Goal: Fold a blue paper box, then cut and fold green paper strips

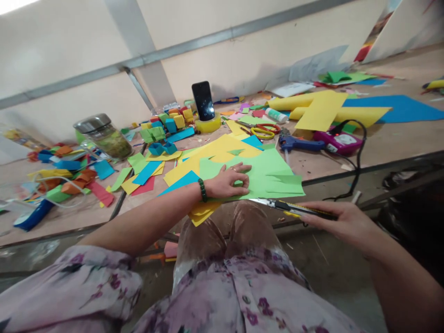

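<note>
My left hand (231, 181), a green bead bracelet at its wrist, rests on a light green paper sheet (274, 166), fingers partly bent and apart, pressing it onto the table. The sheet's near right side is slit into strips. My right hand (342, 221) is closed around a utility knife (287, 206), just past the table's near edge. Its blade points left, close to the sheet's front edge; whether it touches the paper I cannot tell. Beneath the green sheet are yellow paper (215, 150) and blue paper (182, 182).
A glass jar (107, 136) stands left among folded paper pieces. Behind are a phone (203, 101) on a yellow tape roll (208, 124), scissors (263, 132) and a glue stick (276, 115). A blue glue gun (301, 143) and a pink corded device (338, 141) lie right.
</note>
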Demonstrator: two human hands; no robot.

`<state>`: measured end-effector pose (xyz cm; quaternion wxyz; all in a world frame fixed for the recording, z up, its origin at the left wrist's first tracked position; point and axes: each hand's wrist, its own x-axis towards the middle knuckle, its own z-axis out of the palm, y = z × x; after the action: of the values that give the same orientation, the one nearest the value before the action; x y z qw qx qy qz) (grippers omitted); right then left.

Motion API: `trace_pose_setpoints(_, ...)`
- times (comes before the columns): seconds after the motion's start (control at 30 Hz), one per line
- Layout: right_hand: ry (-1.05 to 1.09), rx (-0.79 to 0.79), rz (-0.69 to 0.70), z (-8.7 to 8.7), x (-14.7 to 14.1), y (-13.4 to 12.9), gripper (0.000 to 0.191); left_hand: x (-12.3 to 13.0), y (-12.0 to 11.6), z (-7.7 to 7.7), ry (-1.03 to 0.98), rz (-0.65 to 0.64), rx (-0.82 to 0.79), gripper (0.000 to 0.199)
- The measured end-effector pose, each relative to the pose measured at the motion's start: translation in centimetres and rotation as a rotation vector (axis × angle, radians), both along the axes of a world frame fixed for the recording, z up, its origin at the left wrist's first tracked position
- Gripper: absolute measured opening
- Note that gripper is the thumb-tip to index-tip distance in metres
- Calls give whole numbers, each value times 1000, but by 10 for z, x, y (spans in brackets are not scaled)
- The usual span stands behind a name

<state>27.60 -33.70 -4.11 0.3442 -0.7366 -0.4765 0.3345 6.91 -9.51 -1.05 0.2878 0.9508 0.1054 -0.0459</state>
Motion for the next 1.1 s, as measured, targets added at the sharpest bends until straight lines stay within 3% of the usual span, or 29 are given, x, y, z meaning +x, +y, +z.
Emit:
trace_pose_setpoints(0.67,26,-45,108,1,-17,7,47,1,1,-2,-11,-2,-21,18)
trace_pose_setpoints(0.77,31,-21,65,-1,-10,-1,45,-3,3,2,-40,-7,25,23)
trace_pose_setpoints(0.93,34,-3,-49,-8,3,-17,45,-27,1,15,-103,13,242,33)
trace_pose_setpoints(1.1,41,4,-177,-13,7,-26,46,-40,-9,9,-126,81,170,16)
